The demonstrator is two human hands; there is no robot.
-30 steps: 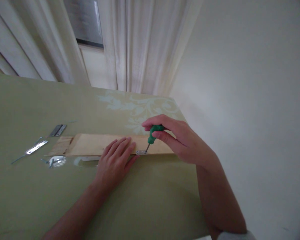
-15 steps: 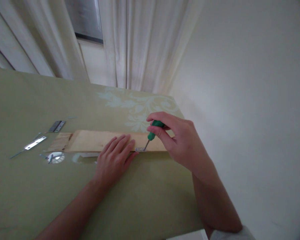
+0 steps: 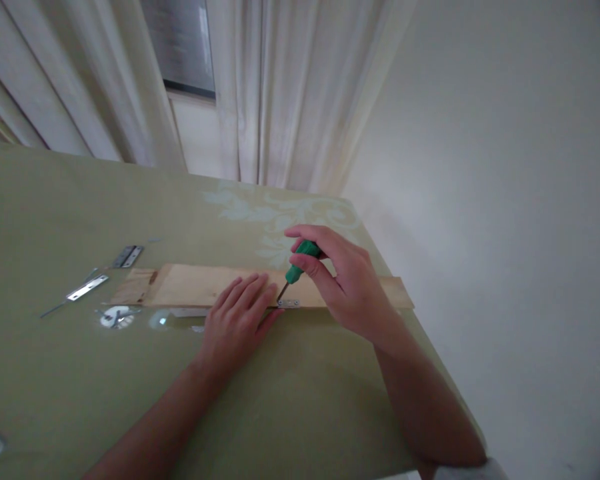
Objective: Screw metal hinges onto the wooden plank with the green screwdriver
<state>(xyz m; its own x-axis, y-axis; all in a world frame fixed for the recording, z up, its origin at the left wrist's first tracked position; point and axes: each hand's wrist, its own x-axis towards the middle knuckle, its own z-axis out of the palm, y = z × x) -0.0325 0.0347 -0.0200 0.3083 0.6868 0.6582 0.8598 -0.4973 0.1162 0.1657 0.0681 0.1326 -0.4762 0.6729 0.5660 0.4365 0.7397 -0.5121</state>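
Note:
A long, pale wooden board [image 3: 180, 285] lies across the cloth-covered table. My left hand [image 3: 240, 310] rests flat on it, fingers stretched over the top and thumb along the front edge, beside a small metal hinge [image 3: 289, 303]. The hinge sits at the board's front edge. My right hand [image 3: 337, 277] grips a screwdriver [image 3: 300, 259] by its green handle. Its shaft slants down to the left end of the hinge; I cannot make out a screw under the tip.
Left of the board lie a shiny metal hinge [image 3: 87, 287] and a darker hinge [image 3: 128, 257]. A round white dish [image 3: 117, 317] holds small metal pieces. The table [image 3: 260, 400] ends at the right near a pale wall [image 3: 505, 200]; curtains [image 3: 300, 93] hang behind it.
The screwdriver tip has moved from the right end of the hinge to its left end, with my right hand shifting left. My left hand stays on the board. The view has shifted slightly.

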